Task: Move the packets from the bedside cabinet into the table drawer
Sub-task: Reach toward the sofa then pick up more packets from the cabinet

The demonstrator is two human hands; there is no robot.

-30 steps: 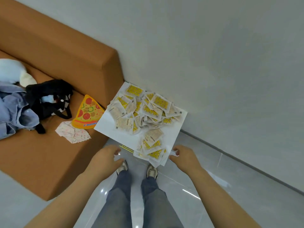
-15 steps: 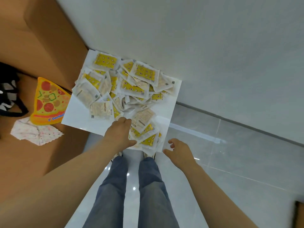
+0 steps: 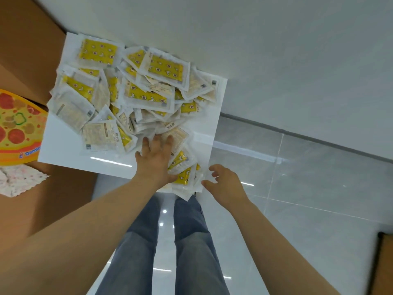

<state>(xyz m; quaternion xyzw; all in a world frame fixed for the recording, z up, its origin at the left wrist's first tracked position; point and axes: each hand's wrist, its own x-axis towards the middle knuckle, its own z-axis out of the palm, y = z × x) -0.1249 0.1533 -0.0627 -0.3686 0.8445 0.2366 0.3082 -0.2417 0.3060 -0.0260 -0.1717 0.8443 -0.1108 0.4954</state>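
Observation:
Several yellow and white packets lie heaped on the glossy white top of the bedside cabinet, against the wall. My left hand lies flat with straight fingers on the packets near the front right corner. My right hand hovers just off that corner with loosely spread fingers, its fingertips close to the packets that overhang the edge. It holds nothing.
An orange bed adjoins the cabinet on the left, with a pizza-slice cushion and a patterned cloth on it. Grey tiled floor spreads to the right. A brown furniture corner shows at the lower right. My legs stand below the cabinet.
The view has closed in on the cabinet. My left hand went from the front edge onto the packets and flattened there. My right hand rose to the front right corner.

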